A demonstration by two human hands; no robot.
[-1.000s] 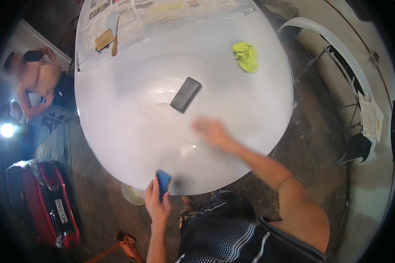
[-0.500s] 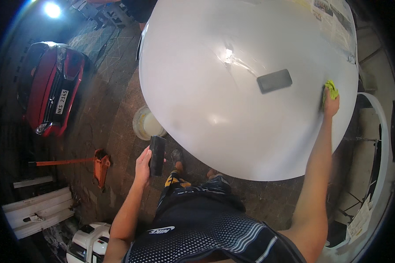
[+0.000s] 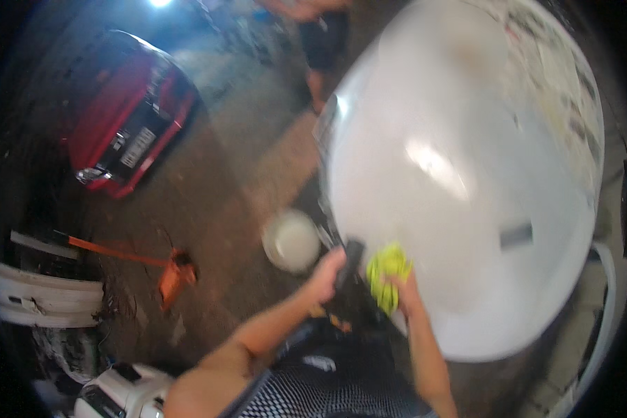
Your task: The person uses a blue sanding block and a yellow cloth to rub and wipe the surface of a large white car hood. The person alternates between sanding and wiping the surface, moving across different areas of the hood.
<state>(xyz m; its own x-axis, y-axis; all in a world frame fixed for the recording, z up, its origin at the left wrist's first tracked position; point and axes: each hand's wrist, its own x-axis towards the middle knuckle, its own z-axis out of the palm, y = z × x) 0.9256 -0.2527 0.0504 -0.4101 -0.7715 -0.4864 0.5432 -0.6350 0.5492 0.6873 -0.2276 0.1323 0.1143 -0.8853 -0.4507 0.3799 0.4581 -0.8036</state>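
My left hand (image 3: 325, 276) is closed around a dark rectangular block (image 3: 350, 266), which looks like a sanding block, at the near left edge of a white car hood (image 3: 425, 292). Close beside it, my right hand (image 3: 405, 291) grips a crumpled yellow-green cloth (image 3: 389, 275) over the hood's near left part. Water or a thin wet shine lies on the hood. A flat grey rectangular pad (image 3: 516, 237) rests toward the hood's right side, apart from both hands. Motion blurs the whole picture, fingers included.
A round bucket of whitish liquid (image 3: 291, 241) stands on the floor left of the hood. An orange floor jack (image 3: 177, 279) and a red car (image 3: 136, 118) are farther left. Newspaper (image 3: 543, 76) covers the hood's far right. Another person (image 3: 320, 42) stands beyond the hood.
My right hand has brought the cloth from the hood's right side to near my left hand. The left hand with its block moved right; the view swung left.
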